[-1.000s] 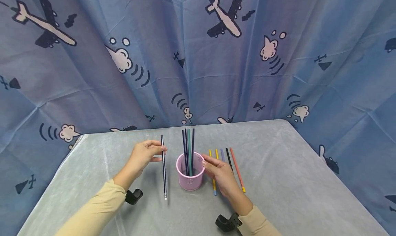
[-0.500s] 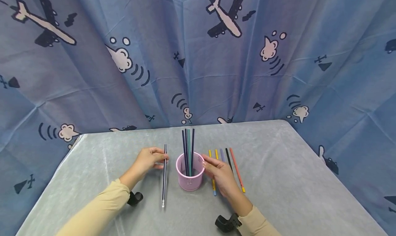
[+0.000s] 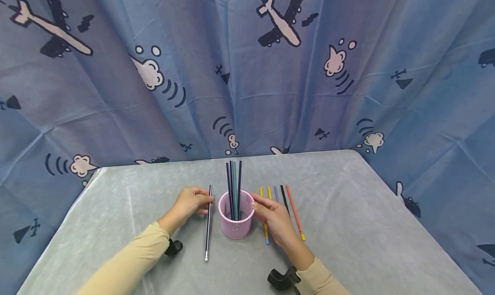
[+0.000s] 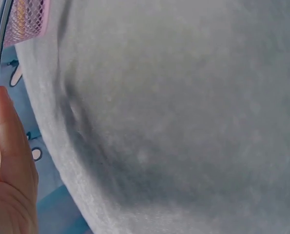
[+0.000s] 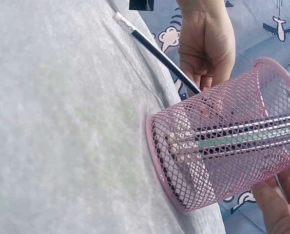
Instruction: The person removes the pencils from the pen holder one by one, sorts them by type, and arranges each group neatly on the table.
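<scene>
Between thumb and fingers my left hand (image 3: 191, 202) pinches a dark striped pencil (image 3: 208, 232) left of the cup, its white eraser end pointing down toward me. The pink mesh pencil cup (image 3: 236, 228) stands upright on the table, with several dark pencils and a green one (image 3: 236, 181) inside. My right hand (image 3: 276, 220) holds the cup's right side near the rim. In the right wrist view, the held pencil (image 5: 159, 54) slants beside the mesh cup (image 5: 222, 175), its eraser end near the tabletop. Only part of the left hand (image 4: 13, 146) shows in the left wrist view.
Right of the cup lie two yellow pencils (image 3: 266, 230), a lavender one (image 3: 276, 193), a black one (image 3: 284, 196) and a coral one (image 3: 295, 213), partly behind the right hand. A grey cloth covers the table (image 3: 340, 252); a blue printed curtain (image 3: 247, 93) hangs behind.
My left hand has come down toward me and slightly right with the pencil, closer to the cup. The right hand and cup have stayed in place.
</scene>
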`<act>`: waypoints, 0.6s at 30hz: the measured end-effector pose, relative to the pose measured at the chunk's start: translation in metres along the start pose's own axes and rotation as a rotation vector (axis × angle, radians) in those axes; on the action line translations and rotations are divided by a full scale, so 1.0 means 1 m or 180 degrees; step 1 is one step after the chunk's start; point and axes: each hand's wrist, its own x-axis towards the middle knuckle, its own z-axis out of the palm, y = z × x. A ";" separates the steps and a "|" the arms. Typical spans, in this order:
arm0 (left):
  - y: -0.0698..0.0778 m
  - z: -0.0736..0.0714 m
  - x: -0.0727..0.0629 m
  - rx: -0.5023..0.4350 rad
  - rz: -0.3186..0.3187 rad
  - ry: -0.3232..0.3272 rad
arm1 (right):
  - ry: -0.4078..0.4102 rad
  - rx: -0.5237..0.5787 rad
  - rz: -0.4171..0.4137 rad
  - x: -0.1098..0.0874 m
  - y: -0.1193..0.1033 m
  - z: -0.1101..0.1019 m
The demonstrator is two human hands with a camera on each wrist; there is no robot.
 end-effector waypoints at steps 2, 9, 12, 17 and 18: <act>-0.001 0.000 0.001 0.0003 -0.0008 0.0005 | 0.0003 -0.0011 -0.0002 0.000 0.000 0.000; -0.003 -0.001 0.002 -0.0028 -0.0051 0.0026 | 0.0055 -0.0130 -0.0008 0.000 0.000 0.000; -0.005 -0.001 0.004 -0.0030 -0.0063 0.0004 | 0.0036 -0.0115 -0.0003 0.000 0.000 0.000; -0.007 -0.002 0.006 -0.0006 -0.0121 0.0018 | 0.0030 -0.0109 0.0009 0.001 0.000 0.000; -0.007 -0.002 0.007 0.0006 -0.0131 0.0018 | 0.0027 -0.0112 0.0010 0.001 0.000 0.000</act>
